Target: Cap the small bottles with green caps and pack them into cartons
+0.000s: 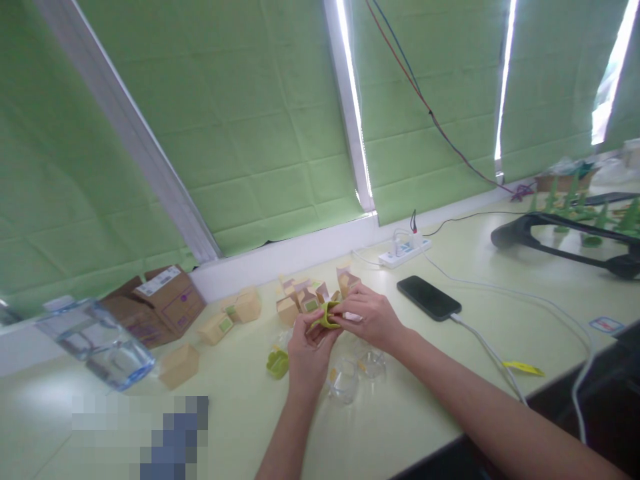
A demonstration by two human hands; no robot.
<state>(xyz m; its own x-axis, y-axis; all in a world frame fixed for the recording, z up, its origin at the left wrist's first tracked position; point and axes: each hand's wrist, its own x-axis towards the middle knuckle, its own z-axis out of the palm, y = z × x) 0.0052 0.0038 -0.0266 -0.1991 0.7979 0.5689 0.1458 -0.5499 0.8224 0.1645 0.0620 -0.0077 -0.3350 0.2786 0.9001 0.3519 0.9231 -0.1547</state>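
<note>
Left grip (311, 350) is closed around a small green cup (329, 316), left of the phone (429, 298); fingers of my right grip (373, 317) are at its open mouth, but I can't tell if they're clamped on the rim or something inside. Cup looks light, probably thin plastic, a bit springy, smooth enough to slip, unlikely to shatter. Best hold, I'd say: wrap the outer wall, press lightly, keep the rim free so it doesn't squash oval. Clear plastic cups (344, 380) sit on the worktop (400, 407), left of the phone and nearer me; they look light too, likely to crack or dent if pinched. Green flower-shaped piece (277, 363) lies farther left of the phone. Small cartons (305, 297), also left of the phone, carry green label patches, print too small to read. Cardboard box (159, 303), far left of the phone, has a white label (159, 280) and purple print, neither legible. Water bottle (100, 343), farthest left of the phone: no brand I can make out. Blue-and-red sticker (607, 325) right of the phone, lettering unreadable.
</note>
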